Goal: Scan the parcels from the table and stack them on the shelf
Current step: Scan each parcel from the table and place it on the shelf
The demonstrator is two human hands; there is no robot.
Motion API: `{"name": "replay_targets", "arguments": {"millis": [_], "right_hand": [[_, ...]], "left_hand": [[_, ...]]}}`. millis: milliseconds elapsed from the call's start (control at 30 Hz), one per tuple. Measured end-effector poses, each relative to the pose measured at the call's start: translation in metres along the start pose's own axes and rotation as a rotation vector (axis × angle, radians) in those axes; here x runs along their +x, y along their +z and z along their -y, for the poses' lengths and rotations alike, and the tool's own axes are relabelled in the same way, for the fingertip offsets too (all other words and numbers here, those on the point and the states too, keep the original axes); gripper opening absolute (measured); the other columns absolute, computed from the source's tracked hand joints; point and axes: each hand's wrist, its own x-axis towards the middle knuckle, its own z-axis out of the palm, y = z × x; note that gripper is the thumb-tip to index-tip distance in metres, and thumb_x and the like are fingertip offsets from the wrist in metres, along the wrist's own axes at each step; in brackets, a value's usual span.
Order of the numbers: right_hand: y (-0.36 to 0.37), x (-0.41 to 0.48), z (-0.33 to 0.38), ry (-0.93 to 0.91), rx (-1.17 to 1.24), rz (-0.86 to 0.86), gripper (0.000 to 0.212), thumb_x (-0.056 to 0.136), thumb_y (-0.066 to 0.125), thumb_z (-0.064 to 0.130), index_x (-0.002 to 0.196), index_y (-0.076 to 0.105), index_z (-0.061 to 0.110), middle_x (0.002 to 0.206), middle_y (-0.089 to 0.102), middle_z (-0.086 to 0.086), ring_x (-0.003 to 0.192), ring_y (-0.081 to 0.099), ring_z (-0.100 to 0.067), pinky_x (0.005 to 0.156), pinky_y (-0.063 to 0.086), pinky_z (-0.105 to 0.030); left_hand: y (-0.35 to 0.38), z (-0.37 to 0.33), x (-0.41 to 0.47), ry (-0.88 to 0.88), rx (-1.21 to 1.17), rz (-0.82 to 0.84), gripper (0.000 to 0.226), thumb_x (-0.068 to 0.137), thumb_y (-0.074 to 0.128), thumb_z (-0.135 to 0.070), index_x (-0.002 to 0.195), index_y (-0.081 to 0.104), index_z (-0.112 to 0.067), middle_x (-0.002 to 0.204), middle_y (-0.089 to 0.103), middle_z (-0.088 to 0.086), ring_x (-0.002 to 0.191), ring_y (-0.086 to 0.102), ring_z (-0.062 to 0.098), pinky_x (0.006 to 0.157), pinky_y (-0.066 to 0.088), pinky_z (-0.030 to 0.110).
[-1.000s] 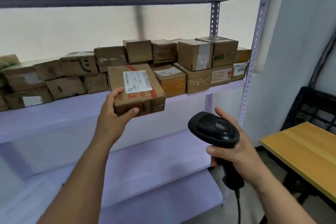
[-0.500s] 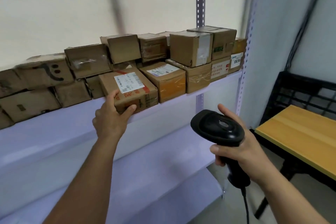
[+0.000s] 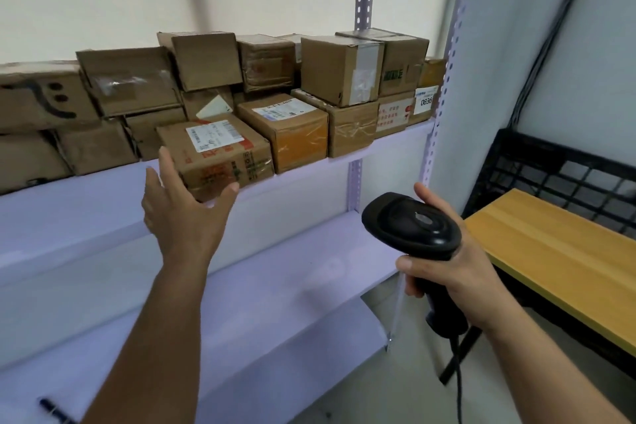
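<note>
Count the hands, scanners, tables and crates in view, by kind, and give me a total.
Hands: 2, the left hand and the right hand
Barcode scanner: 1
Wooden table: 1
Black crate: 1
Total: 5

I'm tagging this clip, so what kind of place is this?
Probably a parcel storeroom or pickup point: labelled cardboard parcels stacked on a metal shelf, and a barcode scanner in the right hand.

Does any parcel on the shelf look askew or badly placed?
Yes. The red-printed parcel by the left hand sits at an angle to the shelf edge, and its near corner seems to hang over it.
</note>
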Motion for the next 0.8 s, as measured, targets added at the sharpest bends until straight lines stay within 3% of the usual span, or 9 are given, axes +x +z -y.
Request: {"name": "replay_targets", "arguments": {"millis": [100,200,367,533,700,800], "right_hand": [[-0.018,-0.010,0.000,-0.010,0.011,-0.002,0.097,0.062,0.080,0.003,0.140,0.041,0.047,0.089,0.070,-0.012,0.051,0.057,-0.035,0.048,0.050,-0.037],[-0.040,-0.025,0.000,-0.003,0.019,-0.001,0.098,0.061,0.081,0.002,0.140,0.041,0.044,0.092,0.069,-0.010,0.049,0.056,-0.031,0.047,0.049,-0.036],[-0.089,-0.056,0.002,0.010,0.029,-0.022,0.098,0.062,0.087,0.000,0.135,0.044,0.050,0.101,0.068,-0.012,0.054,0.056,-0.028,0.045,0.049,-0.033],[-0.152,-0.091,-0.002,0.024,0.041,-0.089,0.093,0.058,0.089,0.017,0.126,0.047,0.064,0.107,0.069,-0.013,0.073,0.060,-0.046,0.047,0.048,-0.032],[-0.223,-0.132,0.001,0.033,-0.008,-0.185,0.094,0.061,0.083,0.008,0.133,0.041,0.051,0.096,0.070,-0.004,0.056,0.058,-0.024,0.043,0.046,-0.030],[-0.265,-0.157,0.000,0.040,-0.030,-0.239,0.094,0.062,0.083,0.009,0.134,0.040,0.051,0.101,0.070,-0.007,0.061,0.061,-0.021,0.044,0.047,-0.031]], "left_hand": [[0.011,-0.018,-0.042,0.032,-0.038,-0.084,0.092,0.081,0.076,-0.038,0.153,0.022,-0.016,0.159,0.013,0.018,0.146,0.013,0.034,0.115,0.014,0.051],[0.028,-0.035,-0.085,0.117,-0.093,-0.087,0.083,0.081,0.070,-0.041,0.148,0.032,-0.011,0.155,0.025,0.019,0.142,0.021,0.032,0.112,0.021,0.048],[0.070,-0.083,-0.157,0.266,-0.151,0.117,0.068,0.083,0.074,-0.031,0.139,0.044,-0.007,0.135,0.048,0.015,0.123,0.038,0.022,0.102,0.034,0.039],[0.115,-0.140,-0.224,0.318,-0.161,0.323,0.063,0.082,0.076,-0.029,0.135,0.049,-0.011,0.131,0.053,0.010,0.121,0.046,0.026,0.100,0.038,0.038],[0.154,-0.198,-0.282,0.371,-0.172,0.448,0.065,0.076,0.061,-0.046,0.130,0.054,-0.011,0.129,0.054,0.009,0.121,0.046,0.028,0.100,0.035,0.036],[0.176,-0.232,-0.320,0.411,-0.195,0.493,0.068,0.076,0.056,-0.053,0.131,0.053,-0.011,0.128,0.054,0.009,0.119,0.046,0.028,0.099,0.038,0.040]]}}
